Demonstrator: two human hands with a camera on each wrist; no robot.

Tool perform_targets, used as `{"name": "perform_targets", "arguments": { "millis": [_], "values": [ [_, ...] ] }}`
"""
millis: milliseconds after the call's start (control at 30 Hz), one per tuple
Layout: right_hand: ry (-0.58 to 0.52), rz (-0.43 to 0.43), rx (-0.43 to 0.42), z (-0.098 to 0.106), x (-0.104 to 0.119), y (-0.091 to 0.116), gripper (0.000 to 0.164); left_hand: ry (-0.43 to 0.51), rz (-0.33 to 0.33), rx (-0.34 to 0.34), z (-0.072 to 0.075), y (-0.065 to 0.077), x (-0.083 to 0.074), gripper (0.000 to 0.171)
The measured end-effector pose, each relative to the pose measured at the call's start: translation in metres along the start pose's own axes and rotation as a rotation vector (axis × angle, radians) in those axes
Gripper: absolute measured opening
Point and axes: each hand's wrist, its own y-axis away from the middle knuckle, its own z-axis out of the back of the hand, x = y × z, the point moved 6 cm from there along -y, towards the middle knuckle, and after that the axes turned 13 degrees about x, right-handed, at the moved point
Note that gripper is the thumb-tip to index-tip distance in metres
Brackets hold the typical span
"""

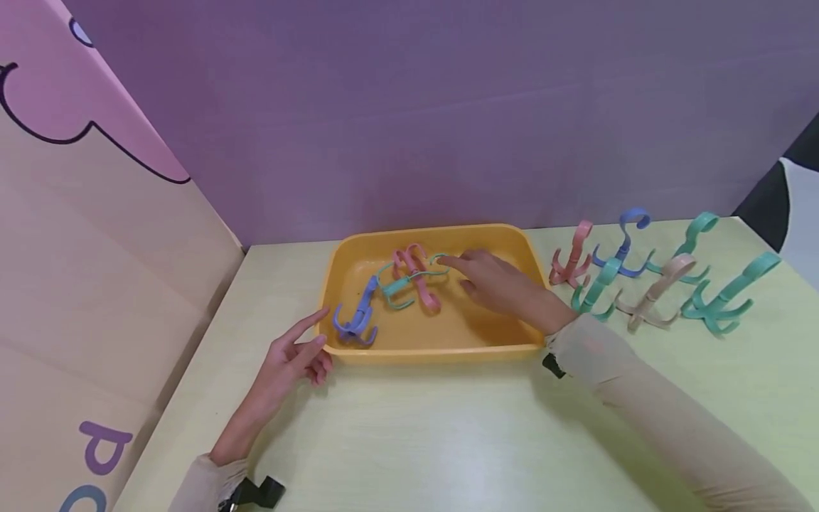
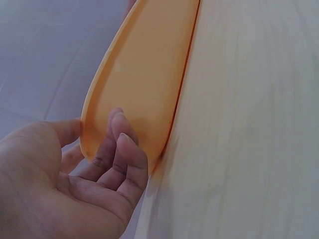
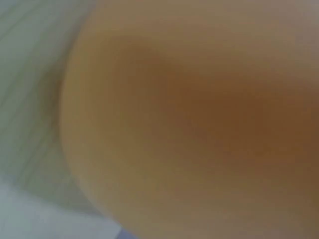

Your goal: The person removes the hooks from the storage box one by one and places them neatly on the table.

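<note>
My left hand is at the left end of a yellow plastic tray, index finger and thumb touching its rim. In the left wrist view the other fingers bend loosely in front of the tray wall. Over the tray's right half reaches my right hand, its index fingertip at a prong of a teal multi-prong hanging hook. That hook lies across a pink hook. A blue hook lies near the tray's left end. The right wrist view is blurred and shows mostly tray wall.
Several more prong hooks stand on the light wood table right of the tray, among them a pink one, a blue one, a beige one and a teal one. A purple panel rises behind the table.
</note>
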Motion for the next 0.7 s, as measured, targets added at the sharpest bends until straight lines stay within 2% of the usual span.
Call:
{"name": "perform_targets", "arguments": {
  "millis": [133, 233, 400, 533, 700],
  "values": [
    [0.005, -0.004, 0.034, -0.009, -0.003, -0.001, 0.049, -0.002, -0.009, -0.001, -0.001, 0.000, -0.001, 0.049],
    [0.007, -0.014, 0.057, -0.015, -0.007, 0.001, 0.041, 0.000, -0.011, -0.006, 0.000, 0.001, -0.001, 0.049],
    [-0.052, 0.024, 0.053, -0.019, -0.011, 0.006, 0.026, 0.002, -0.014, 0.004, -0.001, 0.001, 0.000, 0.049],
    [-0.088, 0.052, 0.049, -0.022, -0.011, 0.004, 0.030, 0.000, -0.018, 0.002, -0.001, 0.001, -0.001, 0.049],
    [-0.089, 0.025, 0.067, -0.025, -0.012, 0.002, 0.034, 0.005, -0.015, 0.005, -0.001, 0.001, -0.002, 0.049]
  ]
}}
